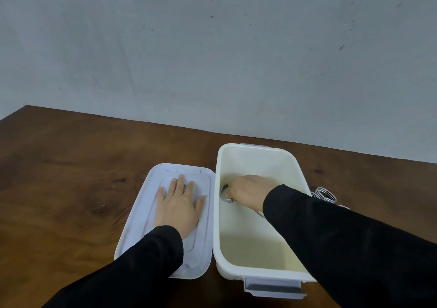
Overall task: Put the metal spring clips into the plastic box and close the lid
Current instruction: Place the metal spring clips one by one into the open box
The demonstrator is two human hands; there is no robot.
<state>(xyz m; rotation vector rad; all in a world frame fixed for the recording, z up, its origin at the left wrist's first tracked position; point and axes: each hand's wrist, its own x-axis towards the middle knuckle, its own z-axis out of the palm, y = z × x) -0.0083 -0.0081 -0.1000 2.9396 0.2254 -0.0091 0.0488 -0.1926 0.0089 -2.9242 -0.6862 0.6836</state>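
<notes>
The white plastic box (257, 272) stands open on the brown table, right of centre. My right hand (248, 193) reaches down inside it and holds a metal spring clip (225, 194) near the box floor at its left wall. A bit of another clip (259, 213) shows just under my wrist. Its pale lid (142, 215) lies flat on the table beside the box on the left. On the lid rests my left hand (179, 207), palm down with fingers spread. More spring clips (326, 194) lie on the table right of the box, partly hidden by my right sleeve.
The wooden table (71, 177) runs back to a grey wall (212, 47). A grey latch (274, 287) sticks out from the near end of the box. My dark sleeves cover the lower part of the view.
</notes>
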